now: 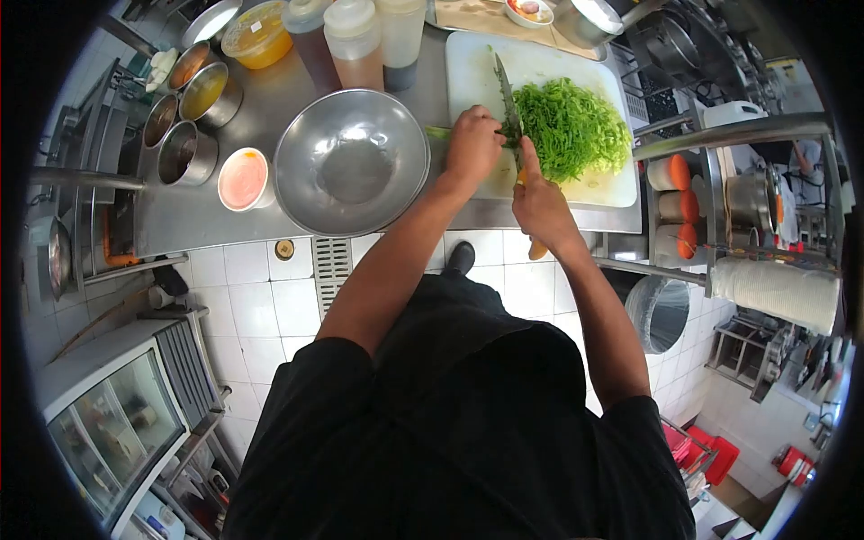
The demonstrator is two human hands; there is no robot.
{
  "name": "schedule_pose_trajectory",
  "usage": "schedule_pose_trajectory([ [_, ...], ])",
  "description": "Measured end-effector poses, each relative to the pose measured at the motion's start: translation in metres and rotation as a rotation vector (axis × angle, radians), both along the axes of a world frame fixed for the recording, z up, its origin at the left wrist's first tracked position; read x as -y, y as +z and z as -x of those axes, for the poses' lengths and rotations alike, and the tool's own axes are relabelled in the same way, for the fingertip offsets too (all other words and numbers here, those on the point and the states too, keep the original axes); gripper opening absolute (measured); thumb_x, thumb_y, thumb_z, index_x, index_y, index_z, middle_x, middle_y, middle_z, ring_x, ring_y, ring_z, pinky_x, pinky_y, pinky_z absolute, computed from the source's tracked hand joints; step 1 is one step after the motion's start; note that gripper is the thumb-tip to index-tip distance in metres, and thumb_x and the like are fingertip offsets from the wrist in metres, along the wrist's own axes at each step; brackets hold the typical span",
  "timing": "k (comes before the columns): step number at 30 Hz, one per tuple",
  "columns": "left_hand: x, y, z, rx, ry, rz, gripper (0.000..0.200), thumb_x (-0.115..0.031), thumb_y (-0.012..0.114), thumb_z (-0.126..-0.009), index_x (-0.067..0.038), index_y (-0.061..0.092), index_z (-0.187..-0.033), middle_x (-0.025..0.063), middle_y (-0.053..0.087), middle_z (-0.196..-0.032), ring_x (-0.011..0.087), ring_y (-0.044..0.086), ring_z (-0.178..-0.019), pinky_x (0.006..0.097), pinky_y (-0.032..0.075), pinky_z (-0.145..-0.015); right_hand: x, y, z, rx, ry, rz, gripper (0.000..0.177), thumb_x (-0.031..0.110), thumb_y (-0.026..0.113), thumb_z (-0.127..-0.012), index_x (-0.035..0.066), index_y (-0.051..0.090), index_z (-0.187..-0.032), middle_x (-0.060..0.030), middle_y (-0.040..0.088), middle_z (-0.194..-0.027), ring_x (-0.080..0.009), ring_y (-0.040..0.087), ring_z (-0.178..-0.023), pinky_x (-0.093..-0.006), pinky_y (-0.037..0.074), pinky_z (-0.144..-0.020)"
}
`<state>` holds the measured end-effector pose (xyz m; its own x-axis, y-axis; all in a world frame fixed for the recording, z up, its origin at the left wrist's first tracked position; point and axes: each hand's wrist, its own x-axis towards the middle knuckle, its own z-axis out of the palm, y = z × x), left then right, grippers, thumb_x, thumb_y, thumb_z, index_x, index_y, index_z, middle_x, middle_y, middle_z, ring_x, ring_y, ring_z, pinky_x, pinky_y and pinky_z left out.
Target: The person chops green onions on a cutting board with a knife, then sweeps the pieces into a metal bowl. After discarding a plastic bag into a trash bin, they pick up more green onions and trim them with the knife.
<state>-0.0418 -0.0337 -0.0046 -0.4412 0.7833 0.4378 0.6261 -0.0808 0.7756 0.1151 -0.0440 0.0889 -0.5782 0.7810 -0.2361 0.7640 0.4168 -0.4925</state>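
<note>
On a white cutting board (468,67) lies a heap of finely cut green leaves (571,126). My right hand (543,202) is wrapped round the orange-yellow handle of a long knife (508,93), index finger stretched along its spine. The blade points away from me, at the left side of the heap. Just left of the blade, my left hand (474,148) has its fingers curled over green stalks (438,133), pressing them on the board. To the left of this hand stands a wide steel bowl (353,166) with nothing in it.
Squeeze bottles (354,45) stand behind the bowl. Left of it are a tub of pink sauce (244,179), several steel pots (211,94) and an orange-filled container (257,36). A tray with brown paper (495,15) lies beyond the board. A metal rail (738,135) runs at the right.
</note>
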Motion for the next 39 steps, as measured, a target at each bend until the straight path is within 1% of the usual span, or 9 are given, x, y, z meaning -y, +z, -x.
schedule_pose_trajectory([
  [5,0.004,-0.005,-0.002,-0.250,0.032,0.048,0.010,0.000,0.072,-0.069,-0.004,0.072,-0.078,0.0106,0.061,-0.093,0.0318,0.055,-0.100,0.0429,0.046,-0.091,-0.012,-0.029,0.000,-0.061,0.057,-0.122,0.078,0.006,0.047,-0.092,0.012,0.009,-0.160,-0.0325,0.067,-0.081,-0.0459,0.067,-0.071,-0.0541,0.054,-0.070],
  [9,0.006,-0.007,-0.005,-0.166,0.004,0.065,0.011,0.000,0.072,-0.066,-0.005,0.071,-0.076,0.0120,0.060,-0.094,0.0328,0.054,-0.102,0.0437,0.044,-0.093,-0.033,0.013,0.015,-0.051,-0.049,0.207,0.078,0.008,0.046,-0.093,0.013,0.009,-0.161,-0.0236,0.070,-0.079,-0.0252,0.065,-0.052,-0.0388,0.056,-0.052],
  [13,0.003,0.002,-0.005,-0.158,0.083,0.125,0.008,0.000,0.067,-0.073,-0.005,0.074,-0.075,0.0134,0.063,-0.088,0.0345,0.058,-0.092,0.0453,0.047,-0.087,-0.016,0.038,0.016,0.003,-0.055,0.259,0.079,0.007,0.047,-0.092,0.015,0.010,-0.161,-0.0265,0.071,-0.088,-0.0264,0.067,-0.056,-0.0401,0.057,-0.055],
  [16,-0.004,0.002,-0.003,-0.176,0.114,0.133,0.008,-0.003,0.068,-0.073,-0.005,0.075,-0.072,0.0149,0.065,-0.087,0.0356,0.059,-0.092,0.0460,0.047,-0.086,-0.016,-0.031,0.007,0.000,0.084,-0.179,0.080,0.006,0.047,-0.091,0.016,0.010,-0.162,-0.0285,0.070,-0.103,-0.0256,0.067,-0.058,-0.0396,0.057,-0.055],
  [17,-0.008,0.000,0.002,-0.191,0.119,0.125,0.008,-0.003,0.068,-0.073,-0.006,0.075,-0.072,0.0153,0.066,-0.086,0.0359,0.060,-0.091,0.0462,0.048,-0.086,-0.023,-0.031,0.005,-0.051,0.074,-0.120,0.080,0.005,0.045,-0.087,0.007,0.012,-0.160,-0.0291,0.068,-0.075,-0.0372,0.067,-0.056,-0.0472,0.057,-0.062],
  [20,-0.008,-0.003,-0.002,-0.145,0.117,0.109,0.007,-0.004,0.069,-0.072,-0.007,0.075,-0.070,0.0164,0.066,-0.084,0.0365,0.061,-0.089,0.0466,0.048,-0.085,-0.024,0.044,0.017,-0.025,-0.129,0.377,0.080,0.004,0.046,-0.087,0.008,0.013,-0.160,-0.0320,0.066,-0.077,-0.0475,0.066,-0.067,-0.0529,0.055,-0.071],
  [25,-0.013,-0.001,0.007,-0.140,0.068,0.151,0.006,-0.006,0.070,-0.071,-0.009,0.075,-0.070,0.0161,0.067,-0.085,0.0363,0.062,-0.091,0.0474,0.048,-0.086,-0.023,-0.020,0.017,-0.105,0.079,-0.054,0.078,0.006,0.047,-0.089,0.007,0.012,-0.160,-0.0231,0.069,-0.078,-0.0300,0.066,-0.051,-0.0414,0.056,-0.053],
  [28,-0.009,-0.005,0.002,-0.186,0.041,0.226,0.006,-0.006,0.070,-0.072,-0.008,0.075,-0.069,0.0158,0.067,-0.087,0.0360,0.062,-0.093,0.0476,0.048,-0.088,-0.029,0.032,0.022,-0.045,-0.068,0.314,0.079,0.004,0.045,-0.088,0.003,0.012,-0.159,-0.0256,0.070,-0.082,-0.0328,0.067,-0.053,-0.0443,0.057,-0.057],
  [39,0.004,-0.003,0.004,-0.214,-0.011,0.186,0.011,-0.005,0.073,-0.068,-0.006,0.074,-0.079,0.0121,0.064,-0.094,0.0325,0.056,-0.100,0.0429,0.046,-0.090,-0.034,-0.013,0.021,-0.114,-0.004,0.078,0.082,0.006,0.048,-0.086,0.007,0.011,-0.159,-0.0327,0.069,-0.093,-0.0493,0.067,-0.083,-0.0519,0.054,-0.082],
])
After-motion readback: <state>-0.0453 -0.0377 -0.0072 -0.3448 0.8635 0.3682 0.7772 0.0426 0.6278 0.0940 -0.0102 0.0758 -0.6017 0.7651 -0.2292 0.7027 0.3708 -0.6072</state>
